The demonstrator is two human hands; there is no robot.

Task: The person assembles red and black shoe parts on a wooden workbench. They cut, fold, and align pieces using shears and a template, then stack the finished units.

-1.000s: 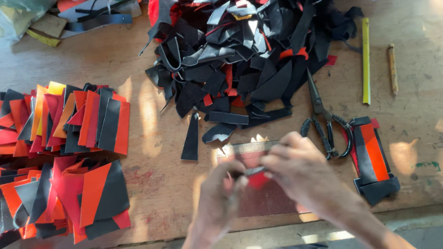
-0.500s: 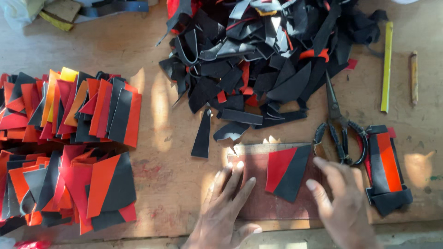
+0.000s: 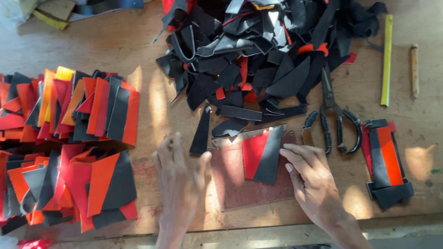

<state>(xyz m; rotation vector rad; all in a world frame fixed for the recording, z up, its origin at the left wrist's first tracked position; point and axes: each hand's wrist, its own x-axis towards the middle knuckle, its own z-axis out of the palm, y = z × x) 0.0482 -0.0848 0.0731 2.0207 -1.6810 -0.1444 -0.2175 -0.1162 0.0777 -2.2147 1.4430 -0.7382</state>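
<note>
On the wooden workbench (image 3: 138, 41) both hands lie flat and open, holding nothing. The left hand (image 3: 179, 177) rests with spread fingers on the bare wood, and its thumb reaches the left edge of a reddish-brown board (image 3: 240, 186) that lies in front of the person. The right hand (image 3: 314, 177) is on the right part of this board, palm down, and its fingertips (image 3: 287, 151) touch the right edge of a red-and-black piece (image 3: 262, 154), which is made of a red part and a black part joined side by side. This piece lies flat on the upper part of the board, between the two hands, closer to the right one. Just left of the board there is a narrow black strip (image 3: 201, 132), lying alone. Behind it, a big heap of black and red scraps (image 3: 258, 55) fills the middle of the bench. Black scissors (image 3: 333, 115) lie at the right border of the heap, with handles toward the person, near the right hand. More to the right is a small bundle of black and orange-red pieces (image 3: 385, 163), and behind it a yellow ruler (image 3: 386, 60) and a wooden stick (image 3: 414, 69). At the left side, finished red, orange and black pieces (image 3: 74, 147) are stacked in overlapping rows.
</note>
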